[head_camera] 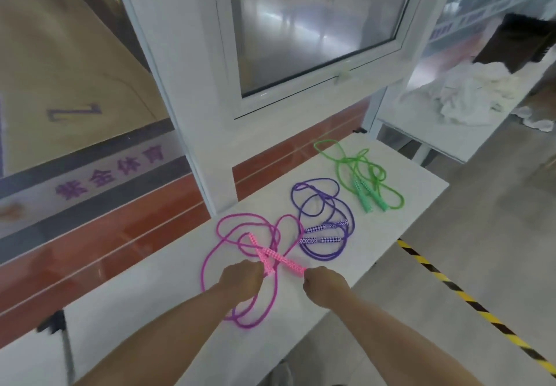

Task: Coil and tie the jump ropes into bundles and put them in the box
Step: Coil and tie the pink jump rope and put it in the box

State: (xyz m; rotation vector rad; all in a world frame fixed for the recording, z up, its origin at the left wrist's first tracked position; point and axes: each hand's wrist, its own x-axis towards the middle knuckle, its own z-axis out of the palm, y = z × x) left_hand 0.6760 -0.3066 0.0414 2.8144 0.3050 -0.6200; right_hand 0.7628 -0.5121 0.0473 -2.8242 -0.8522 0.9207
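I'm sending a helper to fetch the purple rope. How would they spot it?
On the white table under the window, three loose ropes lie in a row. The purple rope is the middle one, with purple-and-white patterned handles.

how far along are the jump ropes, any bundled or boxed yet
Nothing looks done: no bundle is tied, and no box is in view. In hand: the pink rope, loose on the white table, with the left hand and right hand each at one of its crossed pink handles. Left: coiling and tying it, then the purple rope and green rope, both lying loose, then boxing all three.
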